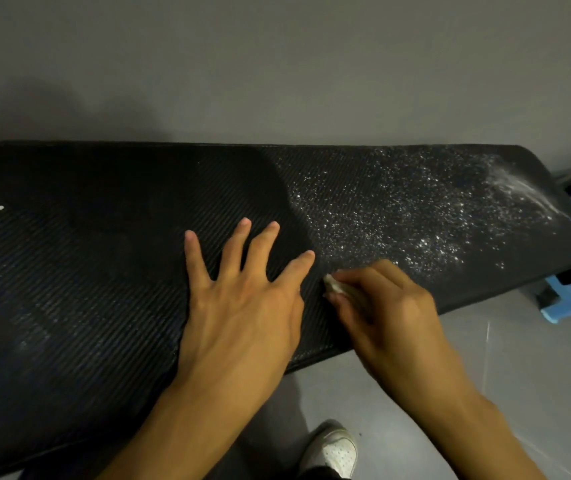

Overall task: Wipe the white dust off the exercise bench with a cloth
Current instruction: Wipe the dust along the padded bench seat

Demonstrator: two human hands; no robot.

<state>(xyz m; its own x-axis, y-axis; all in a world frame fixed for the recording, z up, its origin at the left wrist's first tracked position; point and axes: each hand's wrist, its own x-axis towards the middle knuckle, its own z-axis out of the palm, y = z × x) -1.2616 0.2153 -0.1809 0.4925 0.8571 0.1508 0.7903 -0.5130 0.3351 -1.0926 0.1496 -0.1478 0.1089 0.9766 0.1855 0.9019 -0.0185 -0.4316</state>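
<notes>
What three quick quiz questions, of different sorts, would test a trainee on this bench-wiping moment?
1. True or false: the left hand lies flat, its fingers spread, on the black ribbed exercise bench pad.
2. Which hand holds the small white cloth? A left, B right, C neither.
3. Fill in: most scattered white dust lies toward the pad's ____ end.

Key: 1 true. 2 B, the right hand. 3 right.
</notes>
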